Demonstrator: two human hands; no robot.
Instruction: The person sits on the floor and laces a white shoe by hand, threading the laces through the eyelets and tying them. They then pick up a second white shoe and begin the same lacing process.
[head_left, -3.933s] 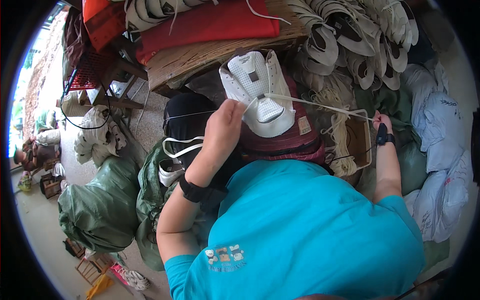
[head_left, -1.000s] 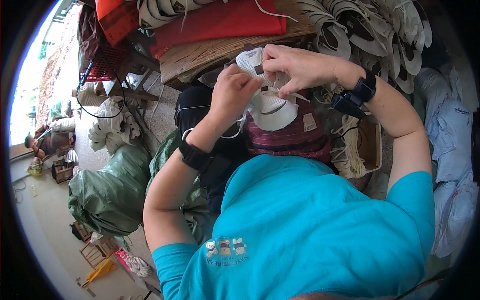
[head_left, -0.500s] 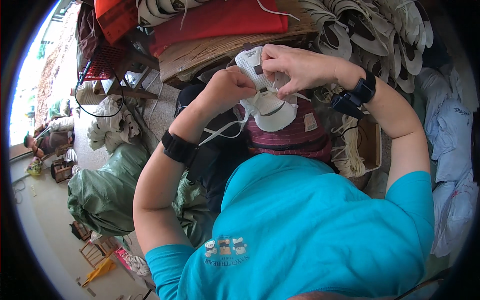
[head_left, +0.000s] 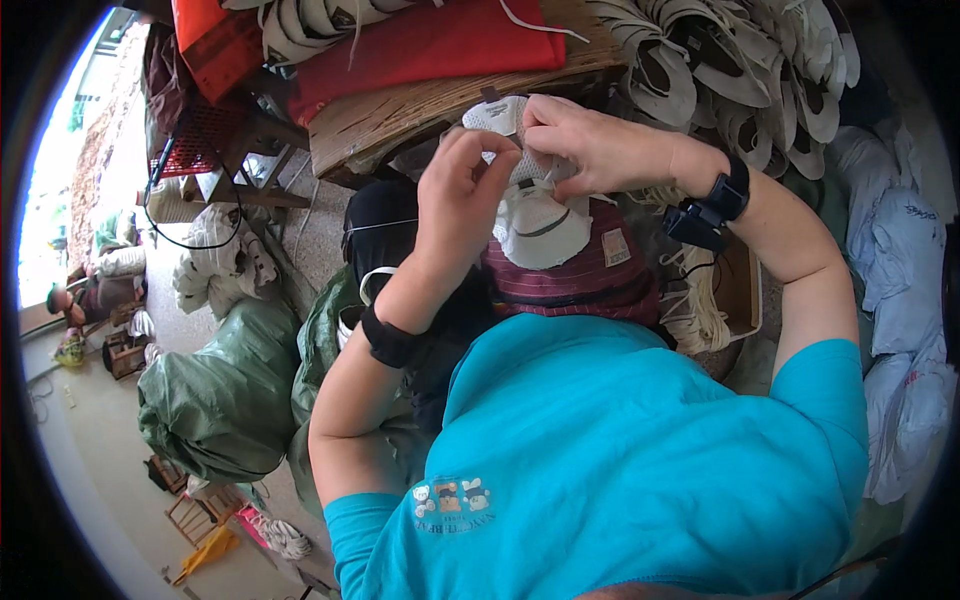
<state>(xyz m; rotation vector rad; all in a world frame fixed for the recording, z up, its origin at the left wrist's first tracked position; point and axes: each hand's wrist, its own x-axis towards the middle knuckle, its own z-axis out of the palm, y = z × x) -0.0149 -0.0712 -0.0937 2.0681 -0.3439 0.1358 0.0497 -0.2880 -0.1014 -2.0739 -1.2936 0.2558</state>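
Observation:
A white shoe upper [head_left: 545, 235] with a mesh tongue lies over maroon striped cloth [head_left: 570, 285] on my lap, its rounded toe toward me. My right hand [head_left: 605, 145] is closed on the upper's right side, thumb and fingers pinching near the lace holes. Just left of the tongue, my left hand [head_left: 465, 190] is raised, thumb and fingertips pinched together on what looks like the lace. A white shoelace [head_left: 375, 280] loops out beside my left wrist; its path behind the hand is hidden. Each wrist wears a black band.
Ahead stands a wooden table [head_left: 400, 115] with red cloth [head_left: 430, 65] and stacked shoe uppers [head_left: 325, 25]. More uppers [head_left: 740, 70] hang at far right. Near my right elbow, a bundle of laces [head_left: 695, 310] drapes by a box [head_left: 745, 285]. Green sacks [head_left: 225, 390] stand left, pale bags [head_left: 905, 290] right.
My left hand has turned upright and risen slightly, and its forearm has swung right. The trailing lace now loops beside that wrist. My right hand has stayed on the upper.

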